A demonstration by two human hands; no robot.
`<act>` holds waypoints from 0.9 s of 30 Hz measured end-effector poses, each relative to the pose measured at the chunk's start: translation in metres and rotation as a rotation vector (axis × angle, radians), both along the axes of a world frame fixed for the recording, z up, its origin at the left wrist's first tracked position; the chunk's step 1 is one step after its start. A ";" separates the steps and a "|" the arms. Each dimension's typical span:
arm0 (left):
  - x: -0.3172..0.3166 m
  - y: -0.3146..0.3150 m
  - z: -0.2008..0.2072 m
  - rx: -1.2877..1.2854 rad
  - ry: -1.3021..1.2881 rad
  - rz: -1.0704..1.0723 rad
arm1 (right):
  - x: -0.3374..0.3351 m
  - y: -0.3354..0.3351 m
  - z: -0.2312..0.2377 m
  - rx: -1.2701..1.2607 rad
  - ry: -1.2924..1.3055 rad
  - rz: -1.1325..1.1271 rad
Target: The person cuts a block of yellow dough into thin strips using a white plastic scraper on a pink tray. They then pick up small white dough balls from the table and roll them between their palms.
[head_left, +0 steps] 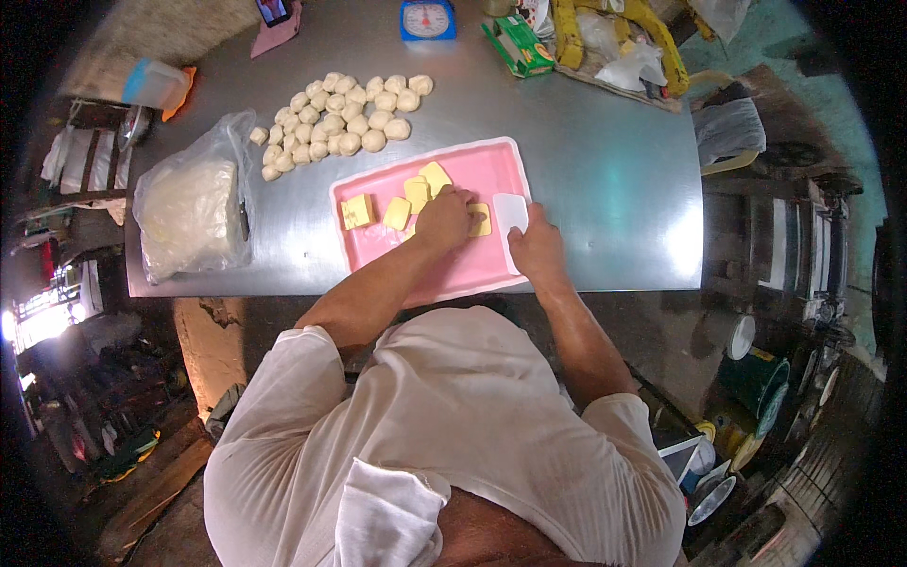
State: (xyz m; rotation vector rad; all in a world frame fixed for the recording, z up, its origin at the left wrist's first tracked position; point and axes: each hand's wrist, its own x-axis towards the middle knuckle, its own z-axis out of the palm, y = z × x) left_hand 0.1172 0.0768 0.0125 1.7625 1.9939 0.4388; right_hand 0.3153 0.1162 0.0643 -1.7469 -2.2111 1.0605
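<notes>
On a metal table, a pink tray (378, 260) holds a thick yellow block (357, 212) and several flat yellow slices (397, 214) that look like butter or cheese. My left hand (444, 222) reaches into the tray, its fingers bent and closed on the edge of a yellow slice (483, 220). Part of that slice and another one are hidden under the hand. At the tray's right side, my right hand (537, 244) grips a flat white scraper (511, 215), thumb on its face, the blade standing over the tray.
Several pale dough balls (350, 143) lie behind the tray. A clear plastic bag with a large dough mass (194, 213) rests at the left. Toward the back are a blue scale (427, 19), a green box (518, 47) and a yellow-framed crate (673, 57).
</notes>
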 end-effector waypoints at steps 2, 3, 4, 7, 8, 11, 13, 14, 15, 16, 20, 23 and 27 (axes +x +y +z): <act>0.004 -0.006 0.009 -0.039 -0.044 0.052 | -0.002 0.001 0.000 -0.008 -0.018 0.015; 0.005 -0.007 0.014 -0.059 -0.064 0.078 | -0.003 0.002 0.001 -0.021 -0.026 0.000; 0.006 -0.006 0.017 -0.077 -0.090 0.080 | -0.004 0.002 0.002 -0.034 -0.035 -0.015; 0.005 -0.005 0.016 -0.112 -0.160 0.098 | -0.014 0.001 0.014 -0.047 0.034 -0.018; 0.003 -0.004 0.012 -0.112 -0.177 0.109 | -0.018 0.000 0.014 -0.051 0.050 -0.019; 0.000 -0.004 0.004 -0.126 -0.220 0.130 | -0.027 -0.003 0.012 -0.044 0.074 -0.009; -0.002 -0.004 0.000 -0.118 -0.232 0.143 | -0.030 -0.004 0.011 -0.018 0.058 0.019; -0.001 -0.004 -0.002 -0.104 -0.232 0.149 | -0.032 -0.005 0.012 -0.031 0.033 0.019; -0.001 -0.003 -0.004 -0.089 -0.231 0.155 | -0.035 -0.006 0.013 -0.045 0.008 0.019; 0.000 -0.004 -0.005 -0.113 -0.262 0.171 | -0.036 -0.007 0.014 -0.058 -0.017 0.020; -0.001 -0.004 0.000 -0.172 -0.288 0.161 | -0.038 -0.017 -0.001 0.056 0.001 0.091; -0.002 -0.005 -0.001 -0.209 -0.280 0.144 | -0.043 -0.021 -0.009 0.121 -0.021 0.091; -0.002 -0.005 0.011 -0.138 -0.227 0.137 | -0.026 -0.007 -0.021 0.051 0.032 -0.082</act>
